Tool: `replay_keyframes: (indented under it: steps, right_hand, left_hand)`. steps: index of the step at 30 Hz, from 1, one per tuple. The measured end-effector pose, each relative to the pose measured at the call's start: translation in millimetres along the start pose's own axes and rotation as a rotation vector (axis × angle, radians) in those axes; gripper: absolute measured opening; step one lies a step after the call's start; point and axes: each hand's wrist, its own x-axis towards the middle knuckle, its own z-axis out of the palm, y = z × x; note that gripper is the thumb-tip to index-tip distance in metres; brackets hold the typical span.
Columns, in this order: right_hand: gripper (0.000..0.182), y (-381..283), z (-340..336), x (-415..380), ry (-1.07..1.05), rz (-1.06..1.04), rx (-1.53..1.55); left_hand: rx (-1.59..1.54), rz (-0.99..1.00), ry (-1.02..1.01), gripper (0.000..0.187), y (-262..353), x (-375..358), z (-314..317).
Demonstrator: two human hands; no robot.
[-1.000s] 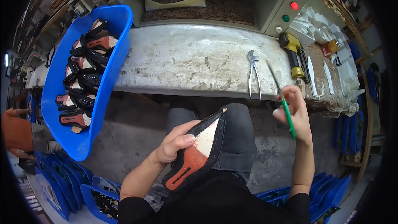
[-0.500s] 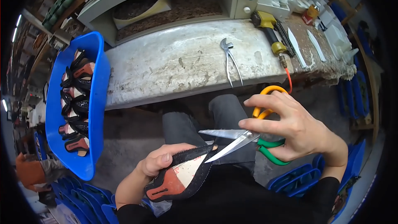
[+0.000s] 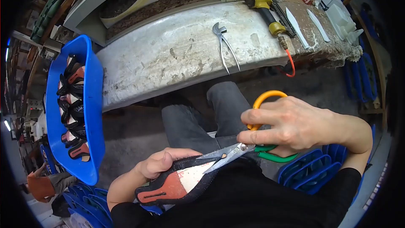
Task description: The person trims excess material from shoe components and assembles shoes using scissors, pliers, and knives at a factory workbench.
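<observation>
My left hand grips a shoe upper by its black edge, thumb on top. Its underside faces up, showing a reddish-brown slotted piece and a cream insole area with red marks. In my right hand are scissors with one orange and one green handle loop. The slightly parted blades lie over the pointed end of the upper, one along the black edge and the other across the cream part. Both hands are above my lap, in front of the workbench.
At left, a blue bin holds several similar shoe pieces. Pincers, a yellow-and-black air tool with an orange hose and two white blade-shaped tools lie on the bench. Blue trays stand low at right. A person in orange is at far left.
The scissors have moved left and their blades have closed partway, now over the upper's tip. The upper has shifted slightly left, and the view has tilted down.
</observation>
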Motion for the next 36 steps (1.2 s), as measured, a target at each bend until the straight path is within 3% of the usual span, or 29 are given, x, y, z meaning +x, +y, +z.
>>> replay_keyframes:
  steps: [1,2,4,5,9,15,19,22,24,26,27,29,36]
  right_hand:
    - [0.047,1.8,-0.1,-1.6,-0.012,-0.02,-0.031]
    - [0.047,0.5,2.5,-5.8,0.006,-0.047,-0.053]
    - [0.05,7.2,4.2,-4.1,-0.013,-0.022,-0.03]
    - [0.05,14.0,3.8,0.4,0.06,-0.091,-0.165]
    - [0.044,29.9,13.1,-0.3,0.021,-0.107,-0.029]
    - [0.044,34.3,39.7,-19.9,0.107,-0.042,-0.101]
    - [0.044,34.7,-0.1,-27.0,0.431,0.157,-0.045]
    - [0.044,41.6,-7.7,-13.1,0.558,0.2,-0.133]
    - [0.044,30.2,5.9,-22.0,0.618,0.309,-0.161]
    - [0.045,12.0,11.9,-24.3,0.54,0.355,-0.129]
    - [0.046,8.1,8.4,-15.5,0.521,0.353,-0.133]
    - [0.047,5.3,4.0,-1.2,0.512,0.322,-0.168]
    - [0.048,-8.7,4.7,3.4,0.473,0.258,-0.249]
  left_hand:
    - [-0.063,-0.018,-0.016,0.096,-1.4,-1.7,-3.0]
    - [0.004,-0.136,0.122,0.09,6.3,-5.0,6.0]
    - [0.037,-0.061,0.18,0.085,-1.5,-2.4,0.0]
    - [0.029,-0.007,0.178,0.081,-9.9,1.6,-8.6]
    - [-0.297,0.012,0.042,0.065,-32.8,16.5,-43.8]
    - [-0.295,0.024,-0.11,0.072,-29.0,12.0,-46.6]
    - [-0.012,-0.055,0.363,0.067,5.1,17.9,-26.0]
    - [-0.082,0.074,0.762,0.053,34.2,41.0,-19.4]
    - [-0.343,0.363,0.612,0.045,42.3,44.4,-15.9]
    - [0.025,0.495,0.433,0.067,47.2,48.2,-8.7]
    - [-0.001,0.526,0.41,0.092,46.3,51.2,-6.9]
    - [0.286,0.657,0.429,0.098,47.4,57.4,10.9]
    - [0.361,0.747,0.501,0.105,47.2,62.2,41.1]
